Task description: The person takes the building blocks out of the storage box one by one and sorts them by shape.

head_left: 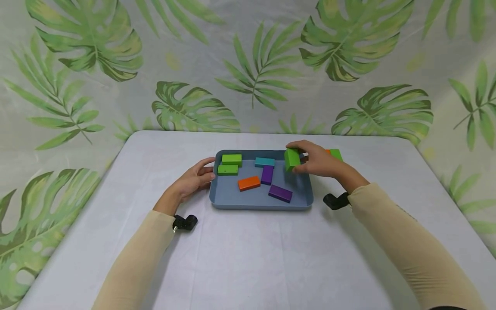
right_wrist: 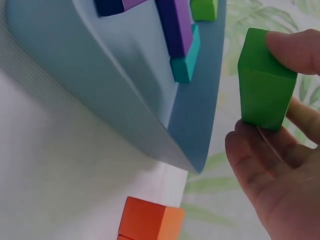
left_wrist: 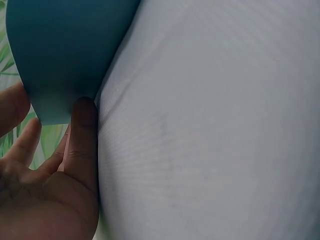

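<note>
My right hand (head_left: 319, 160) pinches a green block (head_left: 292, 159) between thumb and fingers, above the right end of a blue-grey tray (head_left: 232, 201). In the right wrist view the same block stands beyond the tray's rim, with the thumb on one end and fingertips on the other. My left hand (head_left: 192, 181) rests at the tray's left wall, fingers extended and touching its outside. Inside the tray lie two green blocks (head_left: 231, 160) at the upper left, a teal block (head_left: 265, 162), an orange block (head_left: 249, 183) and two purple blocks (head_left: 280, 193).
Right of the tray, partly behind my right hand, a green block (head_left: 336, 154) and an orange block (right_wrist: 145, 217) are on the white-covered table (head_left: 240, 258). A leaf-patterned cloth (head_left: 267, 116) hangs behind the table. A black wrist device (head_left: 336, 201) sits at each cuff.
</note>
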### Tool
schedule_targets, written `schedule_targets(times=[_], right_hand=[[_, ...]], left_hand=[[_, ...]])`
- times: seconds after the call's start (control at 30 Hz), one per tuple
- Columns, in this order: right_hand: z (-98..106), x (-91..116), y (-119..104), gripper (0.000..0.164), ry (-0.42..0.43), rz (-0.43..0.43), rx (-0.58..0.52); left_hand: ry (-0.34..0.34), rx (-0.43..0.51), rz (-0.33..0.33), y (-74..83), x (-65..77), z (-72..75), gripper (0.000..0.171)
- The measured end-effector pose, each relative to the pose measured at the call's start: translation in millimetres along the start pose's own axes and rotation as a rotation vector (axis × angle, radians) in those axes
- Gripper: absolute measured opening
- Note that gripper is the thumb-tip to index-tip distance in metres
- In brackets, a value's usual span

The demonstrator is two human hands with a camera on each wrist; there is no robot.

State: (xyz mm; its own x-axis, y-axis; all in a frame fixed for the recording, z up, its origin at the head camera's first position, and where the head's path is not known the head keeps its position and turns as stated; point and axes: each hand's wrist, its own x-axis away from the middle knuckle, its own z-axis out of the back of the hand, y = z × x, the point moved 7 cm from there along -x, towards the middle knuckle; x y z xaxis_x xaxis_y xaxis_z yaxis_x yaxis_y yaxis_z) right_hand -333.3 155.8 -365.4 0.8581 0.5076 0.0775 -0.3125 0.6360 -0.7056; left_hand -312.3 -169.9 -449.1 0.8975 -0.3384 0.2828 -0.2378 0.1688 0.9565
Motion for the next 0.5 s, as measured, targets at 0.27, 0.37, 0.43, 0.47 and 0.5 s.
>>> schedule_targets(times=[0.27,0.37,0.43,0.47,0.5], right_hand=[[9,3,2,0.075,0.020,0.012,0.013],[15,7,3,0.074,0.024,0.009,0.019],[21,11,5,0.073,0.027,-0.006,0.023],[24,13,7,0.073,0.029,-0.014,0.019],[28,14,9,0.073,0.033,-0.027,0.015]], left_hand=[[-0.008,-0.002,-0.005,1.1,1.0,-1.0,0.067],[-0.005,-0.001,-0.007,1.7,1.5,-1.0,0.067],[-0.004,-0.003,-0.006,1.4,1.5,-0.9,0.067],[-0.004,-0.004,-0.006,1.4,1.5,-0.9,0.067],[-0.004,-0.005,-0.007,1.5,1.6,-1.0,0.067]])
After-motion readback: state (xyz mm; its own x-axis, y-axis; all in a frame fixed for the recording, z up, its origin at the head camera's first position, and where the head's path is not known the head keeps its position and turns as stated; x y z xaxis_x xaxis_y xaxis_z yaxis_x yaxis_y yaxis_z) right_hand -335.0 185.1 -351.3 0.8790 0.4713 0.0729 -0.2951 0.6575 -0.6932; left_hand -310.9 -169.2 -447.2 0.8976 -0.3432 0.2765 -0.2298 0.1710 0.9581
